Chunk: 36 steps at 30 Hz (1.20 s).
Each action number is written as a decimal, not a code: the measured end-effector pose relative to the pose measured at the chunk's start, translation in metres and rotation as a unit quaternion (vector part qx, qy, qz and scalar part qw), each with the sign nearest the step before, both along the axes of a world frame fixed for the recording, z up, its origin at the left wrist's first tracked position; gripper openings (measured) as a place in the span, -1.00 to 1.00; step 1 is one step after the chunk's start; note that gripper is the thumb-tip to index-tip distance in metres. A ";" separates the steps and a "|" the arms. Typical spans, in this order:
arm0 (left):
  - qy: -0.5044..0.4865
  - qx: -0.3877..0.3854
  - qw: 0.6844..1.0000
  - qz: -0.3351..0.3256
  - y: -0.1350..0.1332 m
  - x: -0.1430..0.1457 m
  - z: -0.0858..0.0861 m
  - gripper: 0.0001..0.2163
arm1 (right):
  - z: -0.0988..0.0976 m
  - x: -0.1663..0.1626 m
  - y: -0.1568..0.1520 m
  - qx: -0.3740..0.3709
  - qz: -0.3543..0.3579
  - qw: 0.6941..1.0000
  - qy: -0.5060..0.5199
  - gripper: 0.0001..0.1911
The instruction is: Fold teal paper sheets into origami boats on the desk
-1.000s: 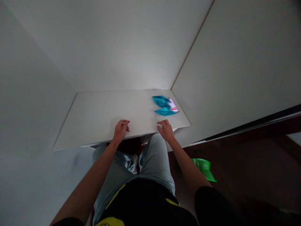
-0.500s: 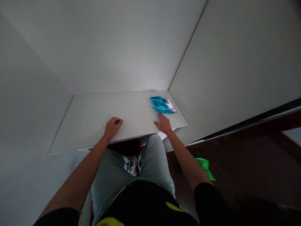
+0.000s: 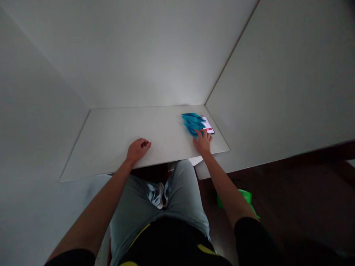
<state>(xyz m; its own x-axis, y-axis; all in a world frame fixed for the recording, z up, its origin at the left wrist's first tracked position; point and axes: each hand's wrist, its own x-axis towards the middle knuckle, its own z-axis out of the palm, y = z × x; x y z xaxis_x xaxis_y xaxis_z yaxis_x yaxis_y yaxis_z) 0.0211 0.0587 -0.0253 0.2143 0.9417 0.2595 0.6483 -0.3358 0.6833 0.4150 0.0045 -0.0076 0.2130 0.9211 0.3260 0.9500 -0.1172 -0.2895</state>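
Observation:
Two blue folded shapes, perhaps paper or cloth, lie side by side at the right end of the white tabletop. My right hand (image 3: 204, 143) is at the near blue folded shape (image 3: 190, 128), fingers spread and fingertips against its edge; I cannot tell how firmly they touch. Behind it sits the far blue folded shape (image 3: 191, 117). A phone (image 3: 210, 130) with a lit, partly blurred screen lies just right of both, partly covered. My left hand (image 3: 138, 149) rests on the tabletop near the front edge, fingers loosely curled, with nothing visible in it.
The narrow white tabletop (image 3: 111, 136) is enclosed by a wall at the left, a back wall (image 3: 144, 66) and a white panel (image 3: 283, 96) at the right. My knees are under its front edge. A green plastic object (image 3: 245, 195) is on the dark floor at the right.
My right hand has moved right and forward onto the near blue shape, whose tip now tilts differently. More of the phone shows. The left hand stays curled in place; the view has shifted slightly.

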 end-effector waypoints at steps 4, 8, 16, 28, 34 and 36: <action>0.009 -0.016 1.000 0.013 0.007 0.002 0.002 -0.72 | 0.005 0.012 0.021 -0.017 -0.004 1.000 -0.020 -0.69; 0.005 -0.022 1.000 -0.001 0.017 0.003 0.002 -0.70 | 0.008 0.009 0.034 -0.001 0.035 0.999 -0.020 -0.78; -0.091 -0.034 0.995 0.011 0.061 0.014 0.000 -0.62 | 0.021 -0.070 0.088 0.074 0.336 0.933 0.109 -0.71; -0.305 -0.085 0.948 -0.001 0.137 0.016 -0.007 -0.43 | -0.018 -0.168 0.195 0.083 0.462 0.842 0.266 -0.75; -0.317 -0.117 0.941 -0.014 0.149 0.011 -0.012 -0.41 | -0.014 -0.168 0.197 0.109 0.449 0.844 0.272 -0.84; -0.320 -0.111 0.941 -0.022 0.156 0.009 -0.011 -0.46 | -0.015 -0.168 0.199 0.118 0.421 0.854 0.282 -0.92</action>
<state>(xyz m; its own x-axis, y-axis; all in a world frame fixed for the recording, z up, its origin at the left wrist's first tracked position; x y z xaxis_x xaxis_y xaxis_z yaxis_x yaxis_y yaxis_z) 0.0298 0.2151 -0.0367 0.1220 0.9817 0.1465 0.0683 -0.1556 0.9855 0.2470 0.2037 -0.0222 -0.3073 0.7478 0.5886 0.3705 0.6637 -0.6498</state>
